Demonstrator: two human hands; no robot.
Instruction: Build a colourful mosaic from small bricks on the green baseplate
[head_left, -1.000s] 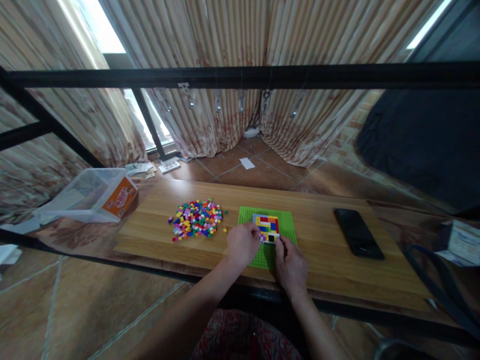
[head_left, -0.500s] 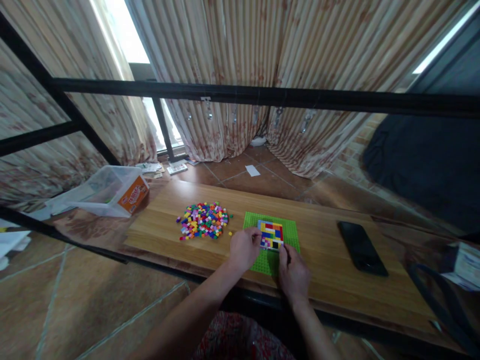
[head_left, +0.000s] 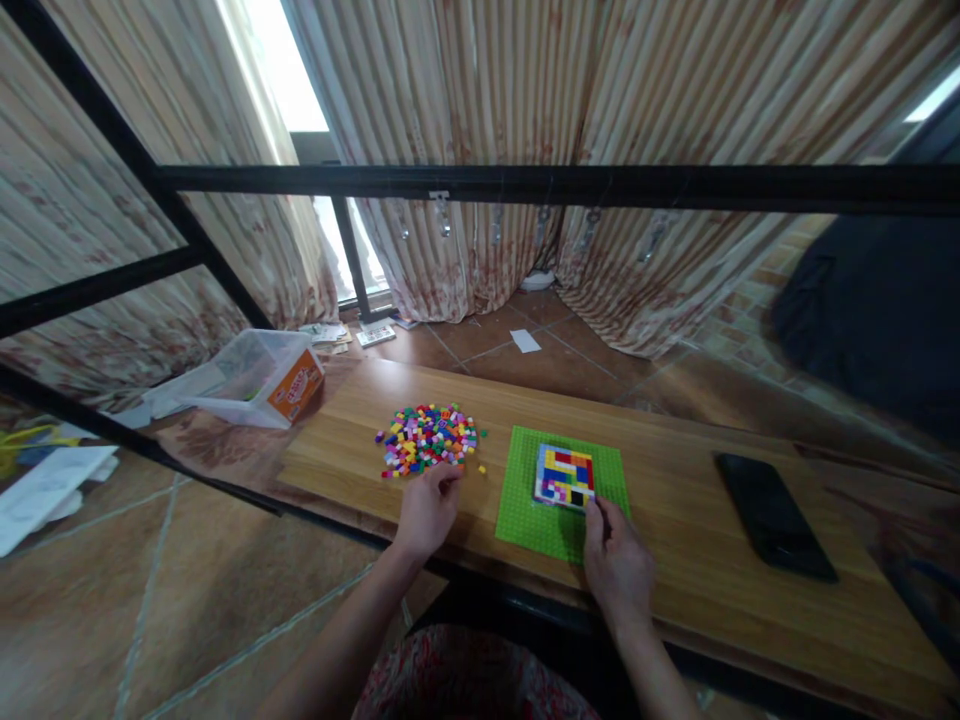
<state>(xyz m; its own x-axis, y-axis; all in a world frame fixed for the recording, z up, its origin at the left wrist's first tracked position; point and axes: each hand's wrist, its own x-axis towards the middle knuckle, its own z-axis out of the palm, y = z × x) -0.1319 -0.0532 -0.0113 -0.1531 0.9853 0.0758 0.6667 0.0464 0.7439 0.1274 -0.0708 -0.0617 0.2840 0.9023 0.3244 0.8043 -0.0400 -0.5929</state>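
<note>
A square build of coloured toy bricks (head_left: pixel 564 474) sits on the green studded baseplate (head_left: pixel 517 515). Its near right corner is between the thumb and fingers of my right hand (head_left: pixel 621 562). To the left, my left hand (head_left: pixel 429 512) is at the near edge of a pile of small loose bricks (head_left: pixel 427 436). Its fingers are curled in towards the thumb, and whatever is between them is too small to make out. A single yellow brick (head_left: pixel 482 469) lies between the pile and the baseplate.
The wooden tabletop (head_left: pixel 675 500) carries a black phone (head_left: pixel 772 515) on the right. Beyond its left end stands a clear plastic box (head_left: pixel 255 385) with an orange label. A dark metal rail (head_left: pixel 525 183) crosses in front of the curtains.
My left hand has left the brick build and moved left to the loose pile. My right hand stays at the build's near right corner. The view has shifted slightly left.
</note>
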